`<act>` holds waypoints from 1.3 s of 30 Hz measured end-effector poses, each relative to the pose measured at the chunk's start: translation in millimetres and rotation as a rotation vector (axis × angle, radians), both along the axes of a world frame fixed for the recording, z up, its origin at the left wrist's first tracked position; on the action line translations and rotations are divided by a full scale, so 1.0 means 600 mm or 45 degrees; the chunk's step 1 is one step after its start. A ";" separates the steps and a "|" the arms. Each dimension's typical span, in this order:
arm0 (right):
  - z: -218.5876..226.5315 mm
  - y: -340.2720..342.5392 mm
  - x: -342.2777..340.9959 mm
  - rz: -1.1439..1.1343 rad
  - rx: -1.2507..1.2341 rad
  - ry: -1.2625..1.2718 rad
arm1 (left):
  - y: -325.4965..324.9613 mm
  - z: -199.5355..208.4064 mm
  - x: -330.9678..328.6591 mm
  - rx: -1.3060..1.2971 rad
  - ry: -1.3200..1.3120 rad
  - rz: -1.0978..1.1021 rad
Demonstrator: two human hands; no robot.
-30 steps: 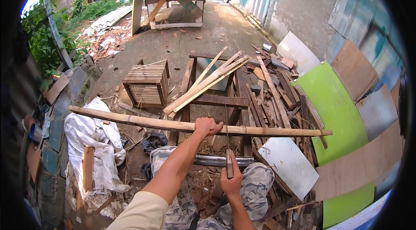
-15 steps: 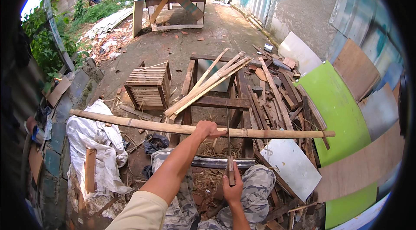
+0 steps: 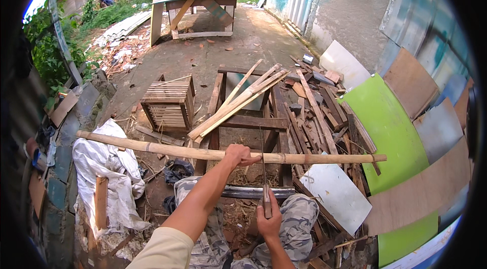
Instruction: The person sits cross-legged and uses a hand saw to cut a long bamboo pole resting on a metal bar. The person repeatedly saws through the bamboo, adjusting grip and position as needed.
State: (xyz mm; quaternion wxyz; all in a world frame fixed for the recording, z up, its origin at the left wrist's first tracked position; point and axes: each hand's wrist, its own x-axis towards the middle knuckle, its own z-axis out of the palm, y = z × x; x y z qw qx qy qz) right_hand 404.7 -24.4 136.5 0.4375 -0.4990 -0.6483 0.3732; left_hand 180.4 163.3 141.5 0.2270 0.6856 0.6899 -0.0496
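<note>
A long bamboo pole [image 3: 162,150] lies crosswise in front of me, over a low dark wooden frame [image 3: 253,122]. My left hand [image 3: 239,156] is closed round the pole near its middle. Just right of those fingers, a handsaw [image 3: 264,167] stands across the bamboo, its thin blade pointing away from me. The wooden handle of the saw is gripped in my right hand [image 3: 269,217], low between my knees. Whether the blade has cut into the bamboo I cannot tell. Several split bamboo strips [image 3: 238,101] rest slantwise on the frame beyond.
A slatted wooden crate [image 3: 169,101] stands left of the frame. White sacking [image 3: 109,177] lies at the left, with a wood block on it. Scrap wood [image 3: 317,112] is heaped at the right beside green panels [image 3: 390,132]. A table [image 3: 200,0] stands farther back.
The whole view has shifted slightly, moving everything a little to the left. My right hand and the saw handle sit a bit nearer the pole. The left hand keeps its hold.
</note>
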 end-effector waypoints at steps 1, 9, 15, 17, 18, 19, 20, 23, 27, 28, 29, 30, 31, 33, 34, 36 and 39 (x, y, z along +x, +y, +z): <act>-0.008 0.017 -0.006 0.016 -0.029 0.031 | 0.001 -0.001 0.000 0.000 -0.009 0.004; 0.021 -0.078 0.037 0.054 -0.197 0.057 | 0.001 -0.019 -0.009 0.066 -0.029 0.017; 0.031 -0.044 0.028 0.045 -0.431 0.576 | 0.000 -0.013 -0.017 0.026 -0.055 0.108; 0.033 -0.014 0.021 -0.004 -0.514 0.644 | 0.003 -0.016 -0.008 0.026 -0.059 0.092; 0.027 -0.001 0.018 -0.022 -0.557 0.678 | 0.003 -0.015 -0.007 0.027 -0.060 0.090; 0.022 0.006 0.019 -0.021 -0.567 0.690 | 0.004 -0.013 -0.006 0.027 -0.062 0.088; 0.021 0.003 0.025 0.003 -0.581 0.634 | 0.005 -0.011 -0.004 0.026 -0.065 0.086; 0.027 -0.029 0.045 0.047 -0.659 0.519 | 0.010 -0.017 -0.005 0.034 -0.077 0.104; 0.033 -0.045 0.026 -0.021 -0.594 0.439 | 0.002 -0.017 -0.015 0.039 -0.085 0.112; 0.036 -0.033 0.013 -0.043 -0.574 0.404 | 0.000 -0.017 -0.011 0.031 -0.076 0.119; 0.034 -0.020 0.002 -0.065 -0.554 0.369 | 0.000 -0.015 -0.009 0.024 -0.066 0.127; 0.016 0.003 -0.005 -0.088 -0.494 0.349 | 0.005 -0.008 -0.001 0.025 -0.061 0.128; -0.015 0.027 -0.010 -0.120 -0.440 0.321 | 0.008 -0.007 0.009 0.023 -0.075 0.123; -0.010 0.038 -0.024 -0.109 -0.465 0.345 | 0.003 -0.001 -0.005 0.017 -0.077 0.156; -0.006 0.043 -0.026 -0.115 -0.473 0.352 | 0.002 0.006 -0.005 0.010 -0.052 0.115; -0.030 0.039 -0.015 -0.113 -0.416 0.323 | -0.008 0.015 -0.006 -0.010 -0.002 0.042; -0.008 0.024 0.001 -0.114 -0.628 0.481 | -0.016 0.006 -0.003 -0.006 -0.014 0.015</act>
